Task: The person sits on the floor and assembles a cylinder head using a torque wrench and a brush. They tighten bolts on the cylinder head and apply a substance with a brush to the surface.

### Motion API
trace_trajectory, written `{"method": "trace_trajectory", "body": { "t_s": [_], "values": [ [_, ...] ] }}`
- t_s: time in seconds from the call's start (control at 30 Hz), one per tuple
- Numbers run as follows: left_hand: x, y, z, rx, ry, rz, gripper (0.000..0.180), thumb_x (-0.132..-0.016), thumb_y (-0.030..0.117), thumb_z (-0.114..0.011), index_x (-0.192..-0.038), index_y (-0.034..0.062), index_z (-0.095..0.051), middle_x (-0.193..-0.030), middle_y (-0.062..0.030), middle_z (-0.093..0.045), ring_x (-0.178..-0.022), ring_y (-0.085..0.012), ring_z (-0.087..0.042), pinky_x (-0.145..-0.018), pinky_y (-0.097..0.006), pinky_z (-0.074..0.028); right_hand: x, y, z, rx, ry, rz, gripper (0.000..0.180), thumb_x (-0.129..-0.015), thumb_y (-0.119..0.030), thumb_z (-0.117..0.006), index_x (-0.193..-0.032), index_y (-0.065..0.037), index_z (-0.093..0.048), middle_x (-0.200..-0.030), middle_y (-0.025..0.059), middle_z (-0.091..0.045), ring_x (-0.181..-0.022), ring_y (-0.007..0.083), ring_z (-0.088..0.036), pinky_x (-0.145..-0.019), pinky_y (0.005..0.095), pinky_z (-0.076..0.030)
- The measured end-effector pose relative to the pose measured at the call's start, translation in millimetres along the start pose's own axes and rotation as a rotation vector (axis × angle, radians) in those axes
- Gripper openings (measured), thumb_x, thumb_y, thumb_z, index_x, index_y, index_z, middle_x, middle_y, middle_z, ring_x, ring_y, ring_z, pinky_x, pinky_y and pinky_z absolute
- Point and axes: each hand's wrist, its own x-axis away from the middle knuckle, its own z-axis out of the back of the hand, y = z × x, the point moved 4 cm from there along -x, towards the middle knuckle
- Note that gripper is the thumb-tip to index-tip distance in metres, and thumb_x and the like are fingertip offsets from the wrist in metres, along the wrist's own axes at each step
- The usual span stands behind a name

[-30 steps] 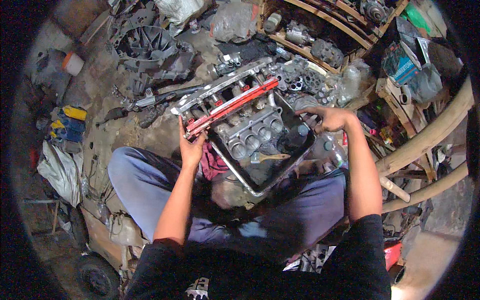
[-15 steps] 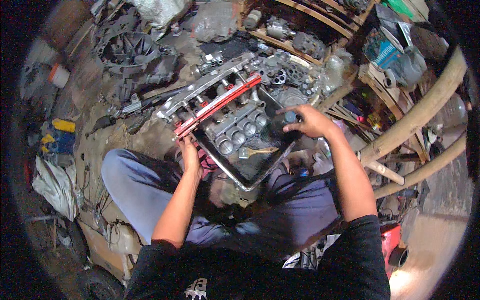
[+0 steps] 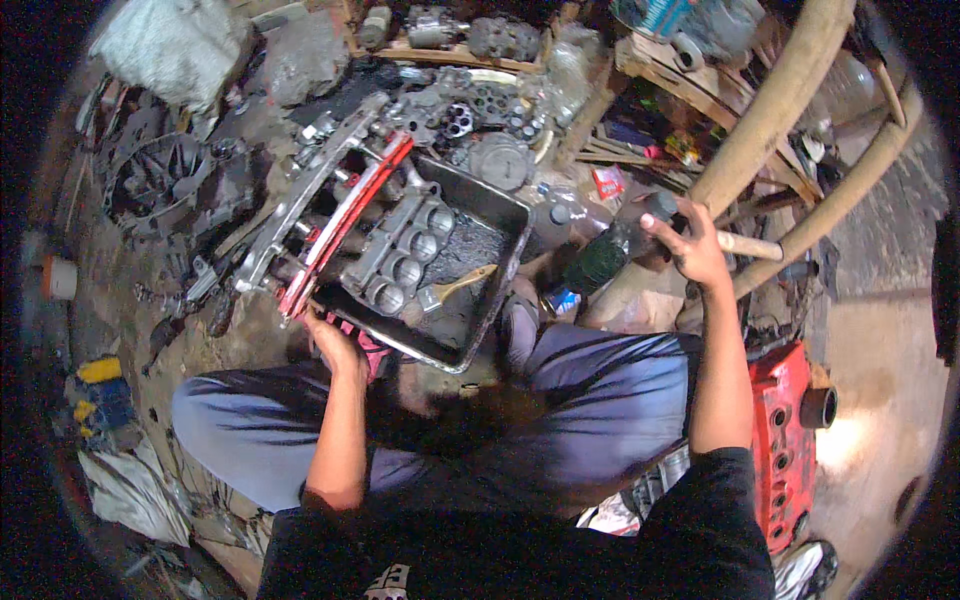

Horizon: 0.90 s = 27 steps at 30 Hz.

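A grey metal intake manifold (image 3: 400, 255) with several round bores lies inside a black rectangular tray (image 3: 515, 235). Across the tray's left side runs a long silver rail with a red strip (image 3: 340, 235). My left hand (image 3: 335, 345) is closed around the near end of that rail, by the tray's corner; its fingertips are partly hidden. To the right of the tray, my right hand (image 3: 695, 245) grips a dark plastic bottle (image 3: 600, 258) near its top, tilted and held off the tray. A paintbrush (image 3: 455, 288) with a wooden handle rests in the tray, beside the bores.
Another dark bottle (image 3: 550, 222) stands just right of the tray. Thick bamboo poles (image 3: 770, 105) curve along the right. Metal engine parts (image 3: 500, 160) crowd the far side, and a round housing (image 3: 165, 175) sits at left. A red engine cover (image 3: 780, 440) lies near my right elbow.
My right hand has carried the bottle rightward, from above the tray to beyond its right edge. The head view has shifted to the right. My left hand keeps its hold on the rail.
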Motion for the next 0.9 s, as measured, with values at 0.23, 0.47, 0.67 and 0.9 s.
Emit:
{"method": "trace_trajectory", "body": {
  "t_s": [0.23, 0.47, 0.67, 0.9],
  "values": [
    [4.8, 1.5, -7.9, -0.002, -0.001, -0.031, 0.055, -0.105, 0.051, -0.032, -0.138, 0.0116, -0.052, -0.13, -0.0039, -0.058, -0.117, -0.021, -0.053, -0.101, -0.037, -0.04, 6.8, 25.0, -59.1, 0.289, -0.357, 0.017, 0.042, -0.083, -0.037, -0.079, -0.099, 0.002, -0.072, -0.084, 0.0209, -0.071, -0.081, 0.0335, -0.069, -0.078, 0.0417, -0.053],
    [-12.1, -10.1, -2.5, 0.019, -0.082, -0.095, 0.055, -0.105, 0.055, -0.034, -0.133, 0.0133, -0.056, -0.116, -0.0011, -0.062, -0.104, -0.0171, -0.057, -0.092, -0.034, -0.046, -0.8, 80.2, -125.2, 0.283, -0.262, 0.041, 0.03, -0.082, -0.023, -0.078, -0.101, -0.001, -0.073, -0.092, 0.0256, -0.071, -0.09, 0.0407, -0.069, -0.08, 0.0472, -0.054],
    [-1.8, -3.6, 1.4, -0.132, 0.023, -0.054, 0.054, -0.105, 0.054, -0.034, -0.138, 0.0142, -0.052, -0.124, -0.0021, -0.058, -0.111, -0.0184, -0.054, -0.095, -0.038, -0.045, 6.3, 125.7, -172.7, 0.315, -0.221, -0.086, 0.04, -0.08, -0.027, -0.08, -0.109, -0.001, -0.069, -0.1, 0.0282, -0.069, -0.099, 0.044, -0.067, -0.086, 0.0482, -0.054],
    [-29.9, -6.5, 22.9, -0.344, 0.022, -0.236, 0.057, -0.106, 0.046, -0.039, -0.137, 0.0002, -0.053, -0.136, -0.017, -0.052, -0.126, -0.0289, -0.047, -0.107, -0.041, -0.033, 4.6, 99.8, -168.0, 0.542, -0.361, -0.205, 0.053, -0.082, -0.028, -0.078, -0.126, -0.004, -0.059, -0.112, 0.0255, -0.068, -0.105, 0.0426, -0.066, -0.09, 0.0503, -0.054]
  ]
}}
